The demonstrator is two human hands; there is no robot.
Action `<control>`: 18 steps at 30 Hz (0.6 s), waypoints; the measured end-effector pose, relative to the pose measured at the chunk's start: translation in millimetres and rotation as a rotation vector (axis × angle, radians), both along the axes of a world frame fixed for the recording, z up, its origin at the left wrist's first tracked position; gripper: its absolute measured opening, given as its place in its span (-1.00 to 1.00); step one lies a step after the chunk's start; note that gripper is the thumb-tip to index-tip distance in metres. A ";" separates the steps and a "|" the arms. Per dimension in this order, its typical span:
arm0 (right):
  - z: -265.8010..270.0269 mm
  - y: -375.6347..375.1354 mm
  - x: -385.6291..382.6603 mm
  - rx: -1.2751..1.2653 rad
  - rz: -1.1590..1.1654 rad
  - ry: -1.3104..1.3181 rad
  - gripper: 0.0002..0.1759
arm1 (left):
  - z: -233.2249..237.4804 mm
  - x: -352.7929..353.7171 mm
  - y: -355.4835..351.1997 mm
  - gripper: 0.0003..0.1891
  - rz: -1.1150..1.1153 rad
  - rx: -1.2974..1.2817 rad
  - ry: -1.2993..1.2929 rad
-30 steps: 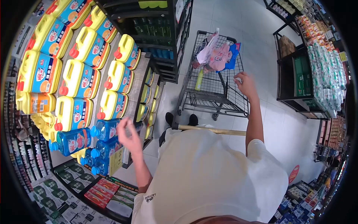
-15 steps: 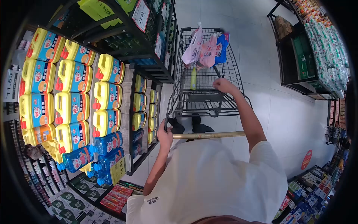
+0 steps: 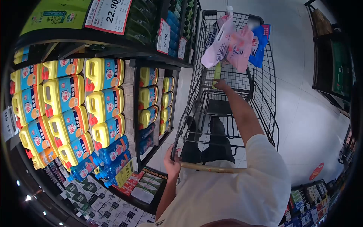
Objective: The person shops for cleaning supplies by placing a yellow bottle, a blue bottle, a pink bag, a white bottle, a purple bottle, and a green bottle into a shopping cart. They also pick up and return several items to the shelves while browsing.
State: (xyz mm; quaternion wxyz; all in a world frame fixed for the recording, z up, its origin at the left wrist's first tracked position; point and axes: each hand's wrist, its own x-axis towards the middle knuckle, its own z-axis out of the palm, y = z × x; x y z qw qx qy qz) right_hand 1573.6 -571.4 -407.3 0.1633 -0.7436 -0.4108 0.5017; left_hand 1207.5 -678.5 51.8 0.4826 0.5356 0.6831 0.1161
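My right hand (image 3: pixel 220 84) is down inside the metal shopping cart (image 3: pixel 270 94), its fingers closed around the lower end of a slim yellow-green bottle (image 3: pixel 218 71). Just beyond the bottle lie a pale pink plastic bag (image 3: pixel 219 47), a second pink bag (image 3: pixel 240 51) and a blue packet (image 3: pixel 258 47). My left hand (image 3: pixel 172 162) is wrapped round the dark left end of the cart handle (image 3: pixel 211 167), close to my body. Part of the bottle is hidden by my fingers and the bag.
At left, shelves hold rows of yellow jugs (image 3: pixel 68 90) with red caps, above blue bottles (image 3: pixel 113 151) and a yellow price tag (image 3: pixel 124 174). A dark shelf (image 3: pixel 166 56) borders the cart's left. Another display stand (image 3: pixel 332 64) is across the pale floor (image 3: pixel 295 125).
My right hand has reached forward and down onto the yellow-green bottle. The view has tilted down and closer, so the cart appears larger. My left hand stays on the handle.
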 end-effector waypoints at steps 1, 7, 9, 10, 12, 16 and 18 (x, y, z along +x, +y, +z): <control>-16.3 0.0 -1.6 -0.011 -0.025 0.017 -0.35 | 0.5 0.5 -2.2 -0.55 0.024 -0.008 0.021; -45.6 1.2 -27.5 0.022 -0.117 -0.199 -0.30 | 2.8 14.1 -11.1 -0.59 0.072 0.021 0.073; -44.9 -7.0 -31.4 0.098 -0.179 -0.308 -0.35 | 1.3 13.2 -13.5 -0.56 0.016 0.069 0.082; -24.6 -8.3 -23.3 0.066 -0.363 -0.193 -0.43 | 1.3 15.3 -14.3 -0.56 0.018 0.062 0.079; -1.9 -10.1 -15.4 0.037 -0.548 -0.082 -0.50 | 4.4 20.8 -10.9 -0.62 -0.023 0.097 0.112; 64.1 -17.3 11.6 -0.040 -0.361 -0.156 -0.58 | -1.9 27.2 -5.3 -0.60 -0.017 0.146 0.105; 101.6 -20.1 35.5 -0.115 -0.291 -0.166 -0.56 | -1.3 38.8 0.9 -0.58 -0.050 0.195 0.059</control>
